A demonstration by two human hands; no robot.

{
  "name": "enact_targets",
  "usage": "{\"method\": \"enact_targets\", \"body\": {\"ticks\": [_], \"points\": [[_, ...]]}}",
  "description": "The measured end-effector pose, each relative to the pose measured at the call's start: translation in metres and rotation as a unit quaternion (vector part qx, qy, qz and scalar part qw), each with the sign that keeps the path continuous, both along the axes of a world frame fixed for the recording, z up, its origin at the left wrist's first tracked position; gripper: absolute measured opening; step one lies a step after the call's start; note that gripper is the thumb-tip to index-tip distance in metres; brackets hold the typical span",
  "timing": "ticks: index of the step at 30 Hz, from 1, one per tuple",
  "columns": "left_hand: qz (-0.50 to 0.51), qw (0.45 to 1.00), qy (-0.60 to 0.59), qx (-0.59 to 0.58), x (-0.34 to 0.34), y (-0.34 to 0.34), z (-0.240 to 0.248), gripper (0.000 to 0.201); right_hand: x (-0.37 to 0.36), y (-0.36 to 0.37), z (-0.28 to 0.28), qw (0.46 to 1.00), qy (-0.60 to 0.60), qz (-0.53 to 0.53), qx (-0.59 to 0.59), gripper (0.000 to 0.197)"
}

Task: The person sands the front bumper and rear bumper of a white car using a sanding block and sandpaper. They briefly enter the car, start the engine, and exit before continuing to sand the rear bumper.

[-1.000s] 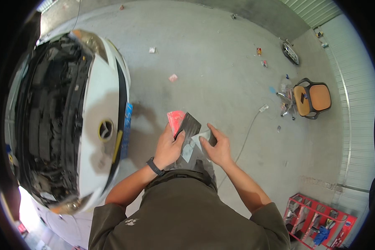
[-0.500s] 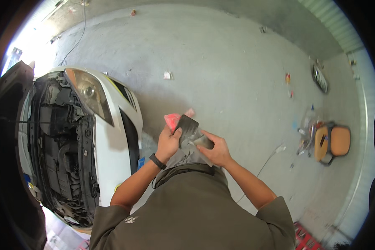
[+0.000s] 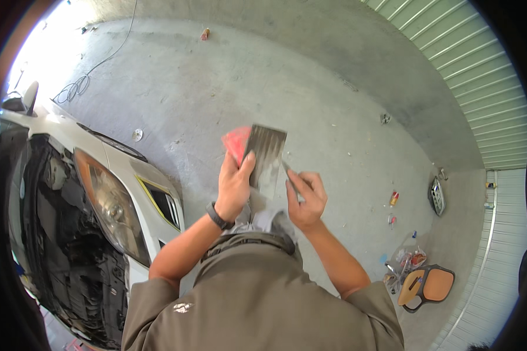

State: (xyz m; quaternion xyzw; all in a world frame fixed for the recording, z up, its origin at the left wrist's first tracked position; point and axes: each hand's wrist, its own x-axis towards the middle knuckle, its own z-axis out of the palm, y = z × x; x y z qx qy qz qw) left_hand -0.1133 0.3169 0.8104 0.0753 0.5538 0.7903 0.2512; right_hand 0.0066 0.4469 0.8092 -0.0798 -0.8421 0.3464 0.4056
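Hands, two, bare, held apart from each other in front of the body, above a grey floor (image 3: 310, 93).

Left hand (image 3: 233, 186): clamped on a dark rectangular plate (image 3: 268, 143), thumb laid on its near face. Plate stands out beyond the fingers, streaked lengthwise, with a paler grey area toward its lower end. A pink-red sheet (image 3: 236, 141) shows along the plate's left edge, in the same grip. A dark wristband (image 3: 216, 216) sits on this wrist.

Right hand (image 3: 307, 199): thumb and fingers closed on a thin grey piece (image 3: 286, 166), seen nearly edge-on, just beside the plate's right edge; whether the two touch cannot be told.

Clothing: one olive-brown shirt (image 3: 263, 292), pale mark on the left side.

Left of the person: one white car (image 3: 99, 145), engine bay (image 3: 76, 234) exposed, with headlight (image 3: 114, 210), side mirror (image 3: 29, 98) and a yellow-edged dark opening (image 3: 161, 202) near the front corner.

On the floor, far side: a loosely coiled cable (image 3: 76, 88), a round pale disc (image 3: 137, 135) near the car, a small red object (image 3: 205, 34).

Right: a tan-and-black chair (image 3: 438, 285), a small dark item on its seat; a red-and-yellow container (image 3: 394, 198); an oval dark-rimmed part (image 3: 437, 197) at the foot of the wall (image 3: 392, 55).
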Motion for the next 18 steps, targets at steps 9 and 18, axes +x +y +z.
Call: {"method": "enact_targets", "body": {"ticks": [9, 18], "points": [[0.087, 0.995, -0.001, 0.052, -0.237, 0.059, 0.02, 0.036, -0.216, 0.138, 0.017, 0.996, -0.058, 0.047, 0.045, 0.051], [0.323, 0.919, 0.085, -0.209, -0.397, 0.13, -0.025, 0.044, -0.489, 0.235, -0.03, 0.932, -0.115, 0.312, 0.145, 0.039]]}}
